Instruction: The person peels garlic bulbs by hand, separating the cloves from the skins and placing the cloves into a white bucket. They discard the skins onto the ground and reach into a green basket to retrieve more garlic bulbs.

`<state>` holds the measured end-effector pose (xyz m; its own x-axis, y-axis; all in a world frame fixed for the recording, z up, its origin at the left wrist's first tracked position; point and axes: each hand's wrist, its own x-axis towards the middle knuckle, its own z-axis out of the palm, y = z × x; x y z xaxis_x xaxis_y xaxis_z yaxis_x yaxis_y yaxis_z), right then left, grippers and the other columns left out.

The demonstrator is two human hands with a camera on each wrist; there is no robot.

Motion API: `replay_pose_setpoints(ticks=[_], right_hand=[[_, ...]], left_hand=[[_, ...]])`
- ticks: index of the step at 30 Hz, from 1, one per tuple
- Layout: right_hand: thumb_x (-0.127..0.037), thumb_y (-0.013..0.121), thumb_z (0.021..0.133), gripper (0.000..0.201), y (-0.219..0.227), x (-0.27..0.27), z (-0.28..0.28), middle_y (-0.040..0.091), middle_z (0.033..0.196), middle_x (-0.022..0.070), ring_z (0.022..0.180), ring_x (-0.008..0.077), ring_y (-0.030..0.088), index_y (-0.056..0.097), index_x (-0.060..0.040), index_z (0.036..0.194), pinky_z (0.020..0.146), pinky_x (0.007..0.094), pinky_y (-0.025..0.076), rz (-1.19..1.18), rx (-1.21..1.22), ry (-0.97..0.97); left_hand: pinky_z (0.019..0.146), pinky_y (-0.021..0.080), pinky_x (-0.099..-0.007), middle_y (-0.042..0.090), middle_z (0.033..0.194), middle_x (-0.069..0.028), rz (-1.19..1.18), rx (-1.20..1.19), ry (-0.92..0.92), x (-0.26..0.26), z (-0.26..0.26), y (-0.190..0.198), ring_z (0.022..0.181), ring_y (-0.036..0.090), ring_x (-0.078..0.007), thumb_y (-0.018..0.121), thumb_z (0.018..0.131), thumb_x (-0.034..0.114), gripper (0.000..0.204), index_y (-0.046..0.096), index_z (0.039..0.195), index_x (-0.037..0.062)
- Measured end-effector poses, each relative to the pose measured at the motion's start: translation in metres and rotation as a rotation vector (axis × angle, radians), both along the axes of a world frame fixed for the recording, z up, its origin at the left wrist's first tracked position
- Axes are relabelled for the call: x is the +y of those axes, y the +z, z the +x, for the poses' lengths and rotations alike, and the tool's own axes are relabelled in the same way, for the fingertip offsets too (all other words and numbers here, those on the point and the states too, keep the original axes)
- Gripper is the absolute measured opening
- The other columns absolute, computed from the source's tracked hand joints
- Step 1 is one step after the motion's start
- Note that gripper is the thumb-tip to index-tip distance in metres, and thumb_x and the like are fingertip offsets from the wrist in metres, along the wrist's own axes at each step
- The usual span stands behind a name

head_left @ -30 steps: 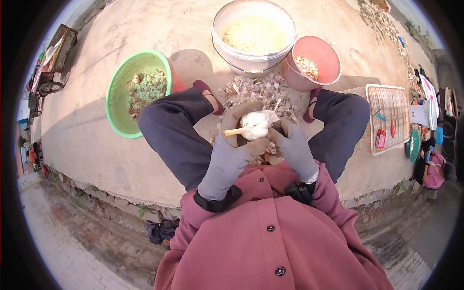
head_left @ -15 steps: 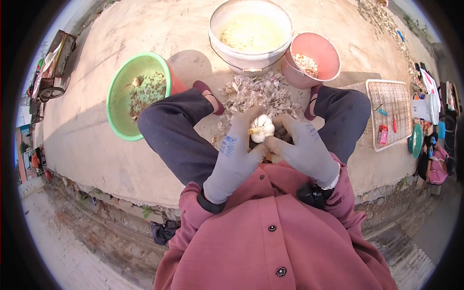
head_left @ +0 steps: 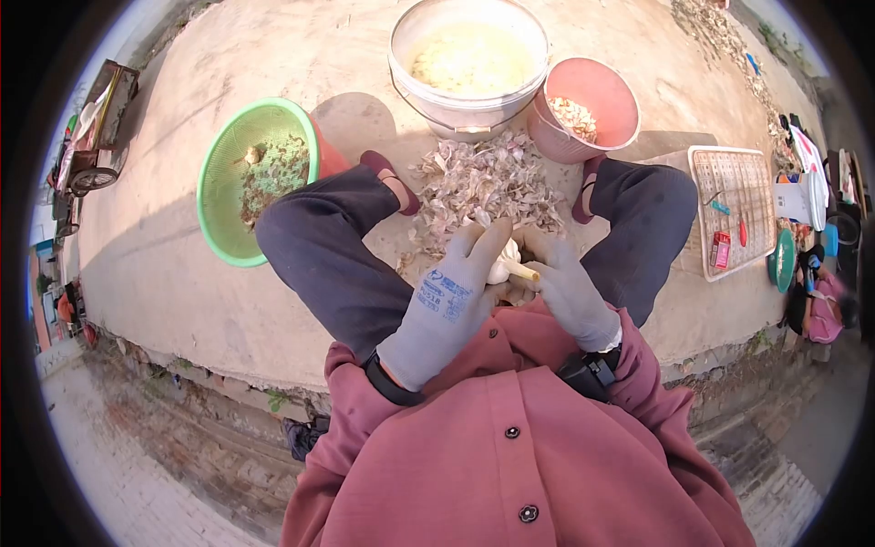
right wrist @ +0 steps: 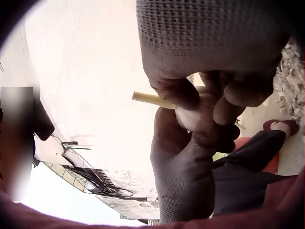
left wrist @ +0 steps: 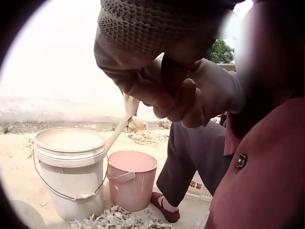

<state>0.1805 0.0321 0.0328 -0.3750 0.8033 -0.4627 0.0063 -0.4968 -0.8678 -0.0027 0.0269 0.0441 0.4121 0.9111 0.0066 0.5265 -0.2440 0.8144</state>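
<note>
Between the two gloved hands is a white garlic bulb (head_left: pixel 500 264), its cut stem (head_left: pixel 521 271) pointing right in the head view. The left hand (head_left: pixel 448 305) curls its fingers over the bulb's left side, and a strip of skin hangs near its fingertips. From the other side the right hand (head_left: pixel 567 287) holds the bulb, fingers bent round it. In the right wrist view the stem (right wrist: pixel 152 99) sticks out to the left and the bulb (right wrist: pixel 188 117) is partly hidden by fingers. In the left wrist view, loose skin (left wrist: pixel 127 117) dangles below the dark fingers.
Garlic skins (head_left: pixel 488 182) lie heaped between the feet. Beyond stand a white bucket (head_left: pixel 469 114) and a pink bucket (head_left: pixel 558 137). A green mesh basket (head_left: pixel 211 196) is on the left; a crate (head_left: pixel 736 169) with small tools is on the right.
The bulb has turned, its stem swinging from left to right. The left hand has moved over the bulb's left side, and a skin strip now hangs near its fingertips.
</note>
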Motion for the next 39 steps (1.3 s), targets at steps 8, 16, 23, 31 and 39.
replay_pose_setpoints(ticks=[8, 16, 23, 31, 39], right_hand=[[-0.004, 0.045, 0.093, 0.029, -0.022, -0.008, -0.005, 0.063, 0.103, 0.0043, 0.091, 0.0094, 0.059, 0.059, 0.0014, 0.118, 0.079, 0.0238, 0.051, 0.011, 0.047, -0.097], [-0.013, 0.054, 0.099, 0.027, 0.005, -0.001, 0.003, 0.063, 0.088, 0.0007, 0.072, 0.0050, 0.057, 0.060, 0.0013, 0.121, 0.062, 0.0213, 0.045, -0.145, 0.071, -0.066], [-0.018, 0.051, 0.101, 0.023, -0.015, -0.006, 0.013, 0.064, 0.088, -0.0011, 0.071, 0.0027, 0.056, 0.063, -0.0024, 0.114, 0.062, 0.0180, 0.042, -0.190, 0.229, -0.162], [-0.011, 0.049, 0.095, 0.017, -0.016, -0.009, 0.013, 0.060, 0.084, -0.0005, 0.070, 0.0048, 0.053, 0.064, -0.0026, 0.098, 0.062, 0.0201, 0.041, -0.025, 0.211, -0.174], [-0.020, 0.058, 0.092, 0.024, -0.024, -0.008, 0.001, 0.053, 0.077, 0.0021, 0.072, 0.0116, 0.050, 0.062, 0.0024, 0.098, 0.064, 0.0302, 0.041, 0.129, -0.109, 0.079]], left_hand=[[0.087, 0.053, -0.0405, 0.054, 0.129, -0.0200, -0.042, 0.029, 0.003, -0.002, 0.003, -0.008, 0.109, 0.061, -0.0393, 0.073, 0.074, -0.004, 0.077, 0.045, 0.144, 0.0065], [0.095, 0.051, -0.0344, 0.060, 0.130, -0.0185, -0.045, -0.094, 0.088, 0.006, 0.000, -0.016, 0.115, 0.063, -0.0261, 0.075, 0.079, 0.000, 0.071, 0.045, 0.143, -0.0011], [0.099, 0.048, -0.0303, 0.055, 0.129, -0.0126, -0.555, -0.728, 0.242, 0.006, 0.005, -0.016, 0.115, 0.056, -0.0172, 0.069, 0.083, -0.004, 0.072, 0.036, 0.147, -0.0039], [0.101, 0.046, -0.0309, 0.053, 0.130, -0.0127, -0.632, -0.817, 0.261, 0.004, -0.004, -0.021, 0.118, 0.054, -0.0162, 0.063, 0.083, -0.007, 0.073, 0.031, 0.149, -0.0030], [0.105, 0.043, -0.0361, 0.051, 0.136, -0.0199, -0.140, -0.236, 0.064, -0.003, -0.007, -0.016, 0.125, 0.053, -0.0305, 0.060, 0.078, -0.009, 0.075, 0.036, 0.149, -0.0017]])
